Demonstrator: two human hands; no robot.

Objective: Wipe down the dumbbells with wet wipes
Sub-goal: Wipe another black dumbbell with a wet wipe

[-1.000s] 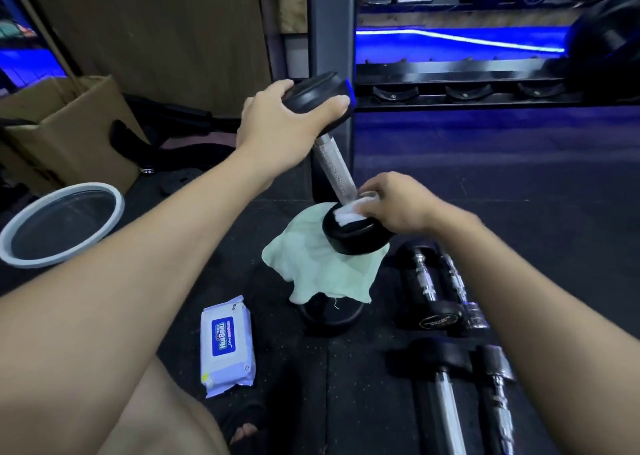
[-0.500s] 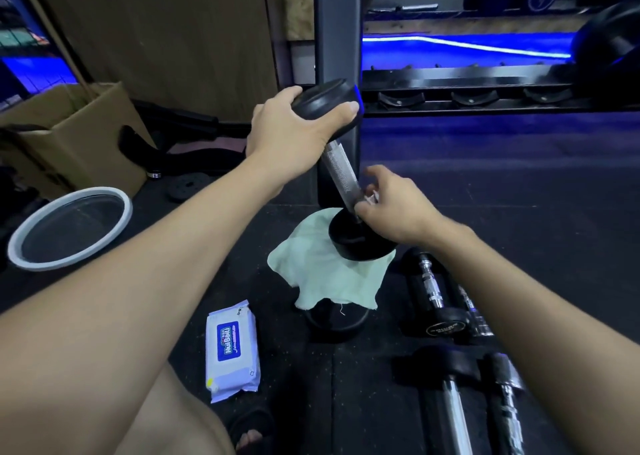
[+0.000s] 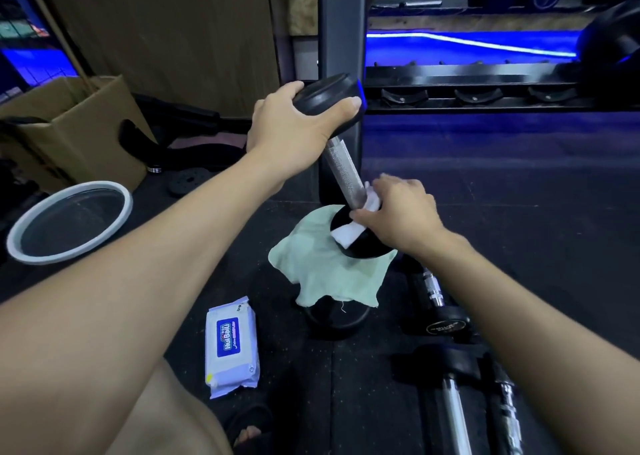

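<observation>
A black dumbbell with a knurled steel handle stands tilted on end. My left hand grips its upper head. Its lower head rests on a pale green cloth draped over another black weight. My right hand holds a white wet wipe against the foot of the handle and the top of the lower head. A white and blue wet wipe pack lies on the floor at the lower left of the cloth.
Several more dumbbells lie on the black rubber floor to the right and below. A white-rimmed round basin and a cardboard box sit at the left. A dumbbell rack and a steel post stand behind.
My right hand slid the wipe from the lower head up onto the handle, then back down onto the handle's foot. The left hand keeps its grip on the upper head.
</observation>
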